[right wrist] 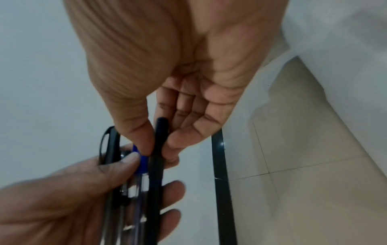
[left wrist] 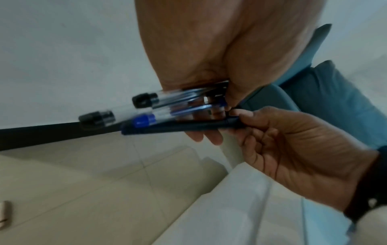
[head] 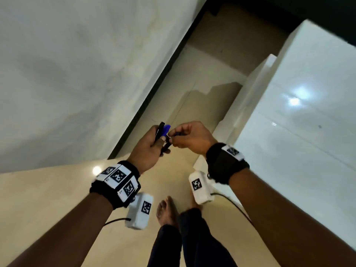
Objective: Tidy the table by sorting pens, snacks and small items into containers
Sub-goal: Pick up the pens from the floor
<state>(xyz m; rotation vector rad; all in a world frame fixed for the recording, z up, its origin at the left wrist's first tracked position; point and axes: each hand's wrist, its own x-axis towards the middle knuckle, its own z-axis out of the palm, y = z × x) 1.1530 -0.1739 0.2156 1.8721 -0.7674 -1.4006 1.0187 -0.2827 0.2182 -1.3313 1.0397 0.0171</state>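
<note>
Now I'm clutching a bundle of clear-barrelled ballpoint pens in my left hand, right hand pinching a dark slim pen.

3 clear pens bunched beside 1 dark pen.

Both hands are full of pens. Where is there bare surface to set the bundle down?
The glossy white tabletop right of the right hand shows bare, out to its near edge. The space between that hand and the left hand is crowded by the pens. No container is in view.
</note>
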